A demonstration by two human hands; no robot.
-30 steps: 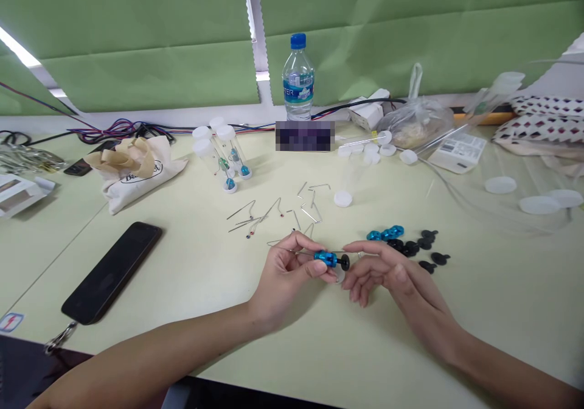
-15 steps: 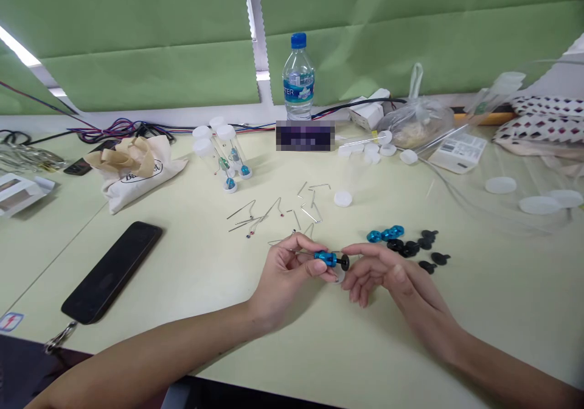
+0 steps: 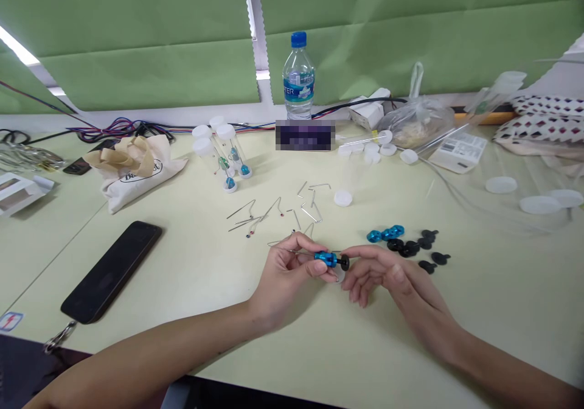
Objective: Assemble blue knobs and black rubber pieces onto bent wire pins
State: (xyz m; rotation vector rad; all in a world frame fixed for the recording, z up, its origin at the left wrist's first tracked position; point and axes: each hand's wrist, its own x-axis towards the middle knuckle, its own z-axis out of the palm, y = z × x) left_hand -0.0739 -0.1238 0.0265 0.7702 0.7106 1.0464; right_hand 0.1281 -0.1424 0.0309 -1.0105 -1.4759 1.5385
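My left hand pinches a small blue metal part between thumb and fingers. From the part's right end sticks a black knob-like piece with a round head. A thin metal rod runs leftward from the part under my fingers. My right hand has its fingers apart; its index fingertip is at the black head, and whether it touches cannot be made out. More blue parts and several black round-headed pieces lie beyond my right hand. Bent metal rods are scattered beyond my left hand.
Clear tubes with white caps stand at the back, some holding blue or green parts. A phone and a cloth bag lie left. At the back are a water bottle, a plastic bag and loose cables.
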